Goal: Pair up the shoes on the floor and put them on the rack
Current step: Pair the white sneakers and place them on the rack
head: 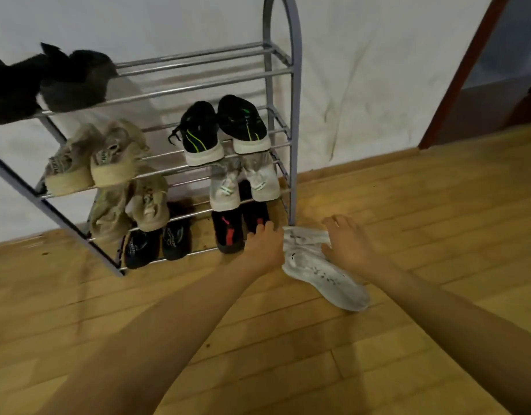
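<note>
Two hands down on the white shoes [324, 274], on the floor by the foot of the rack [294, 115]
Right hand [348, 244] lies spread over them, left hand [265, 244] butts against the side, can't tell if it's gripping. Looks like the final pair to me; next they'd need pinching together and lifting to the top shelf [204, 70], which has room.

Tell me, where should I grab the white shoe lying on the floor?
Take the white shoe by the rim of its opening, at the end nearest the rack. Come from above: it lies flat on the floor with its toe pointing away from the rack, and the opening seems to face up, so fingers can probably hook inside. The right hand is already beside that end.
</note>
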A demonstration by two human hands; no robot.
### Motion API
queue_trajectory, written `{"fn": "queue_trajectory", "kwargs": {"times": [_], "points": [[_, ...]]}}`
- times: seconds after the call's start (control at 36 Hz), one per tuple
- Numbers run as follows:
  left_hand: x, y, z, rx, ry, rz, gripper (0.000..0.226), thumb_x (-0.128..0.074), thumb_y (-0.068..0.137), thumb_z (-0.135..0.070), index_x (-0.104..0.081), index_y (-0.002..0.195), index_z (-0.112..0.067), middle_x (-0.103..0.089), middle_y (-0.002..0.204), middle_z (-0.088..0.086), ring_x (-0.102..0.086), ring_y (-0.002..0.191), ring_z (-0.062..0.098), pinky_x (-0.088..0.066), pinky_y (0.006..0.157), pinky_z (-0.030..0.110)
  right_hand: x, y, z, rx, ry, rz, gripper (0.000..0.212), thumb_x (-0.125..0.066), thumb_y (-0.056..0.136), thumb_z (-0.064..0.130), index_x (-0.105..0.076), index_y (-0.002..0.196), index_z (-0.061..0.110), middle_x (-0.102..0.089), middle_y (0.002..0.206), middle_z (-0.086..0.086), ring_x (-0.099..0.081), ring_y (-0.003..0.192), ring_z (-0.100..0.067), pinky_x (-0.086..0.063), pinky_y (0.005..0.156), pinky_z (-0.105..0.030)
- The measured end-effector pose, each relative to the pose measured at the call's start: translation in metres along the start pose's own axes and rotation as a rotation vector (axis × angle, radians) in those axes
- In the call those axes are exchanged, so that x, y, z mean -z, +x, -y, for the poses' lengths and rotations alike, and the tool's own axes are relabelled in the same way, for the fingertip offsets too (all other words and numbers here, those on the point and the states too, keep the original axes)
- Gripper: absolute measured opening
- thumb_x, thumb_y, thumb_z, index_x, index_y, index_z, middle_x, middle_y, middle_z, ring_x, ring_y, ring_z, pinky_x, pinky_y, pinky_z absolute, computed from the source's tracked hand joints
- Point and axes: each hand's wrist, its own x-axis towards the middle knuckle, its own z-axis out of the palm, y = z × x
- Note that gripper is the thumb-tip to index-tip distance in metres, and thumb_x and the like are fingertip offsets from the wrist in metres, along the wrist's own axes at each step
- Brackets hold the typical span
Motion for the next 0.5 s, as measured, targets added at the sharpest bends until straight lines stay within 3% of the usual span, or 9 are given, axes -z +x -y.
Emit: {"fn": "queue_trajectory", "kwargs": {"times": [0.22,0.31,0.42,0.5], "points": [[-0.071,0.078,-0.008,-0.074,-0.034,0.140,0.050,-0.043,0.097,-0.020,-0.029,0.143,-0.009,-0.024,0.149,0.018,-0.027,0.136,0.037,-0.036,0.105,0.043,-0.076,0.038,-0.054,-0.198,0.142,0.300,0.066,-0.055,0.092,0.038,-0.025,0.142,0.009,-0.032,0.143,-0.017,-0.033,0.130,-0.036,-0.035,0.106,-0.045],[-0.090,0.100,-0.010,-0.135,-0.006,0.162,0.049,-0.044,0.096,-0.013,-0.031,0.143,-0.007,-0.026,0.149,0.017,-0.030,0.136,0.036,-0.039,0.104,0.042,-0.096,0.053,-0.068,-0.227,0.165,0.336,0.073,-0.056,0.089,0.048,-0.025,0.143,0.009,-0.031,0.143,-0.018,-0.032,0.131,-0.038,-0.034,0.106,-0.048],[-0.110,0.124,-0.016,-0.148,0.000,0.207,0.056,-0.042,0.098,-0.011,-0.019,0.148,-0.006,-0.020,0.153,0.018,-0.020,0.142,0.033,-0.033,0.109,0.044,-0.117,0.069,-0.081,-0.244,0.241,0.352,0.078,-0.061,0.086,0.048,-0.026,0.144,0.008,-0.030,0.143,-0.021,-0.031,0.131,-0.040,-0.035,0.103,-0.047],[-0.119,0.142,-0.019,-0.144,-0.031,0.220,0.053,-0.045,0.097,-0.017,-0.027,0.145,-0.005,-0.025,0.150,0.017,-0.025,0.138,0.035,-0.035,0.107,0.048,-0.132,0.074,-0.076,-0.184,0.246,0.380,0.077,-0.062,0.084,0.051,-0.034,0.141,0.007,-0.036,0.138,-0.020,-0.042,0.124,-0.037,-0.041,0.098,-0.043]]}}
